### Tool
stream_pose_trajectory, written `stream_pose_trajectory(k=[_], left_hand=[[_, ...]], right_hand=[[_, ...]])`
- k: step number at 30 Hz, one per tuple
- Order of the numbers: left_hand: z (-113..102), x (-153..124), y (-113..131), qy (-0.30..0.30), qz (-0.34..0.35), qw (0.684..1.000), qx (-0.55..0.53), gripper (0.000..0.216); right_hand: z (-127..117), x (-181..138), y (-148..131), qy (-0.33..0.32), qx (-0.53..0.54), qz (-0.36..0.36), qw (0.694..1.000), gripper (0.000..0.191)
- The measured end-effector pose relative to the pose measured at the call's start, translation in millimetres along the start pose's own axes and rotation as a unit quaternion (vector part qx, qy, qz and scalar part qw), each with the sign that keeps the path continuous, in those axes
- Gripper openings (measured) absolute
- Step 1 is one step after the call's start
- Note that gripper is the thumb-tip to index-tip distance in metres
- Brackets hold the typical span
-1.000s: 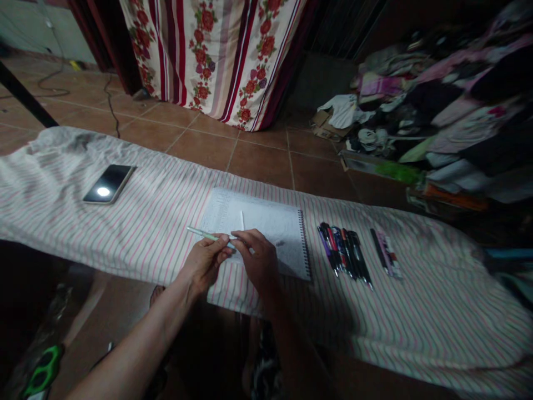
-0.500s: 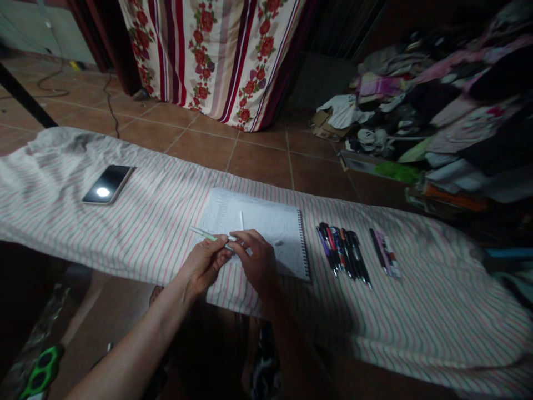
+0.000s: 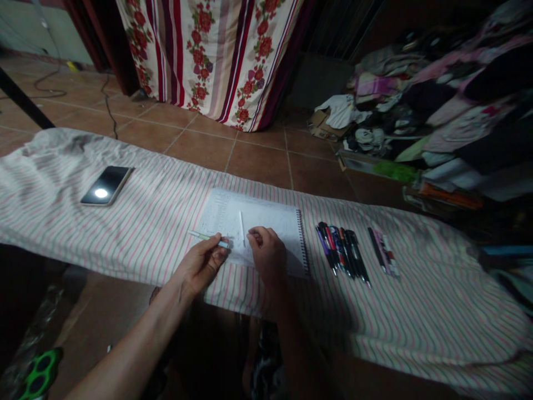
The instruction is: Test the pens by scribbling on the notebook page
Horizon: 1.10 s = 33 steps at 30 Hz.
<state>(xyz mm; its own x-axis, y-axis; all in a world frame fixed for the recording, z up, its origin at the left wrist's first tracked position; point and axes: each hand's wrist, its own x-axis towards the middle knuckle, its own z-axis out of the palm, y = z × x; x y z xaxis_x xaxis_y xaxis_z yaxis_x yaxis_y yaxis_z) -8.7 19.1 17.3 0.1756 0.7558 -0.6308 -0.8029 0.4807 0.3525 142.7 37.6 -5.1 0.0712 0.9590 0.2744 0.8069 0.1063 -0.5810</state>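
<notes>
My left hand pinches a slim pale pen, part light green and part light blue, between thumb and fingers. The pen lies nearly level over the left side of a spiral notebook with writing on its page. My right hand is over the notebook's middle, apart from the pen, its fingers curled together. Whatever may be between those fingertips is hidden. Just left of them a thin white stick, like a pen tube, lies on the page.
Right of the notebook lies a row of several pens, then a smaller group of pens. A phone with a bright reflection rests at left on the striped cloth. Clothes are heaped beyond, at the right.
My right hand has come away from the pen and moved a little right and down. My left hand still holds the pen, whose light blue end now shows.
</notes>
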Motion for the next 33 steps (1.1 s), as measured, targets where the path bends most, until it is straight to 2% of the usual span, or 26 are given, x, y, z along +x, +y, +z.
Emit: stream_pose_trajectory(k=[11, 14, 18, 23, 27, 30, 33], left_hand=[[-6.6, -1.9, 2.1, -0.018, 0.022, 0.999, 0.025, 0.021], [-8.3, -2.1, 3.9, -0.022, 0.024, 0.999, 0.025, 0.02], [-8.3, -4.1, 7.6, -0.024, 0.026, 0.999, 0.016, 0.02], [-6.2, -6.2, 10.7, -0.009, 0.029, 0.999, 0.012, 0.021], [-8.3, -3.7, 9.5, -0.024, 0.034, 0.999, 0.018, 0.021], [-10.9, -1.4, 8.1, -0.034, 0.038, 0.998, 0.024, 0.02], [-11.5, -0.2, 7.6, -0.03, 0.044, 0.998, 0.028, 0.019]], right_hand=[[21.0, 2.6, -8.4, -0.04, -0.081, 0.02, 0.996, 0.011], [23.8, 2.7, -11.3, -0.039, -0.108, 0.02, 0.993, 0.007], [23.0, 1.9, -15.9, -0.016, -0.105, 0.015, 0.994, 0.014], [16.7, 4.6, -18.3, -0.026, 0.008, 0.041, 0.999, 0.031], [15.8, 5.6, -15.0, -0.054, 0.092, 0.053, 0.993, 0.031], [17.6, 5.7, -12.7, -0.082, 0.193, 0.083, 0.974, 0.03], [16.2, 6.2, -13.4, -0.11, 0.304, 0.145, 0.935, 0.03]])
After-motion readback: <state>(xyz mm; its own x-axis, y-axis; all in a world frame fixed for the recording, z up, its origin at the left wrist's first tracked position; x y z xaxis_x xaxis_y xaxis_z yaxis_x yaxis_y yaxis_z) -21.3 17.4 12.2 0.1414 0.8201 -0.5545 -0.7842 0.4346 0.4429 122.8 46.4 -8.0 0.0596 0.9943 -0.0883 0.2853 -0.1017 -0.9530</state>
